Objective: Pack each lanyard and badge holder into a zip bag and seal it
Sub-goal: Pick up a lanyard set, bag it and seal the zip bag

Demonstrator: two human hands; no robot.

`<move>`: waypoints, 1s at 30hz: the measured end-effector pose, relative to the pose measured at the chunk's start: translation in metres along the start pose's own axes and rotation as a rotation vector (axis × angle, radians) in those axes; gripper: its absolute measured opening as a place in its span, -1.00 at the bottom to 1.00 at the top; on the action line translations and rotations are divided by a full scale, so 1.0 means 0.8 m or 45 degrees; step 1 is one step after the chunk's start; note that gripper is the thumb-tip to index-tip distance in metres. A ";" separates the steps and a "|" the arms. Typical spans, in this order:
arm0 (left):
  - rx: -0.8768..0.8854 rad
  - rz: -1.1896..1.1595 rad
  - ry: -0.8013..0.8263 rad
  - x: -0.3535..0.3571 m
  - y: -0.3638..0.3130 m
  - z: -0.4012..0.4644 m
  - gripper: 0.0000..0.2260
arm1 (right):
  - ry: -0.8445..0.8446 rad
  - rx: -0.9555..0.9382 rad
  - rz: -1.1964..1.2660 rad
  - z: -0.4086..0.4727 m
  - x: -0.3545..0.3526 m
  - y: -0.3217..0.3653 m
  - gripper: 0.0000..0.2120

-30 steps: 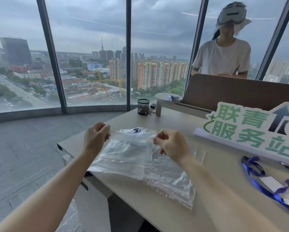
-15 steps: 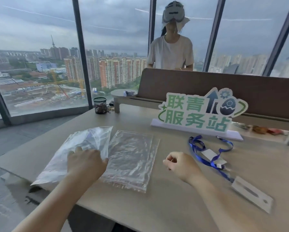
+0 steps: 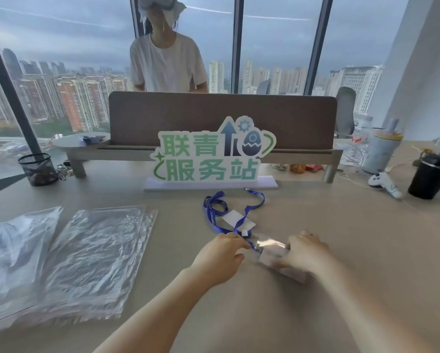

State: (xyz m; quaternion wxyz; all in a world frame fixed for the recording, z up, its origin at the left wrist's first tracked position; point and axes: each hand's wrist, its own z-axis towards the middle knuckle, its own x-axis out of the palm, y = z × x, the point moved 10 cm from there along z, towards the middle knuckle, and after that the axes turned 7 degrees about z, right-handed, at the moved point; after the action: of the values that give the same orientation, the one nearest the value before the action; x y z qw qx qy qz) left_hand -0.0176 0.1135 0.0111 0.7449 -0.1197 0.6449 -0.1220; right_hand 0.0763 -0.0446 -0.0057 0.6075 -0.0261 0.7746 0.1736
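A blue lanyard [image 3: 215, 209] lies looped on the table in front of the green sign, with a white card [image 3: 235, 218] under it. A clear badge holder [image 3: 272, 247] hangs on its clip end. My left hand [image 3: 220, 256] pinches the lanyard at the clip. My right hand [image 3: 304, 253] rests on the badge holder with fingers curled over it. A stack of empty zip bags [image 3: 96, 256] lies at the left. A filled zip bag [image 3: 12, 248] lies further left.
A green and white sign [image 3: 208, 154] stands behind the lanyard. A person in a white shirt [image 3: 166, 62] stands past a brown desk divider [image 3: 221, 115]. A black mesh cup [image 3: 37, 169] sits far left; a black tumbler [image 3: 429, 175] and white controller [image 3: 384, 183] far right.
The view has swung right. My left hand left the filled bag and both hands moved over to the lanyard and badge holder, taking hold of them.
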 end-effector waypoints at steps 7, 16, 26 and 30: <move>0.052 -0.015 0.014 0.017 -0.019 0.039 -0.34 | -0.042 -0.184 0.462 0.000 -0.010 -0.001 -0.77; -0.003 -0.923 0.080 -0.003 -0.050 0.055 -0.66 | 0.003 -0.341 1.489 -0.053 -0.095 -0.030 -0.91; 0.080 -1.029 0.192 -0.023 -0.129 0.024 -0.74 | -0.530 -0.354 1.534 -0.084 -0.188 -0.047 -0.94; 0.170 -0.412 0.156 -0.056 -0.148 0.004 -0.77 | -0.769 -0.425 0.405 -0.115 -0.232 -0.014 -0.77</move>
State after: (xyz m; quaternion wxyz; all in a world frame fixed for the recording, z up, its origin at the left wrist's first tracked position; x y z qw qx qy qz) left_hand -0.0242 0.0173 0.0930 0.6812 -0.1646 0.6518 -0.2898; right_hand 0.0413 -0.1142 0.1868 0.7613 0.0480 0.5161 0.3895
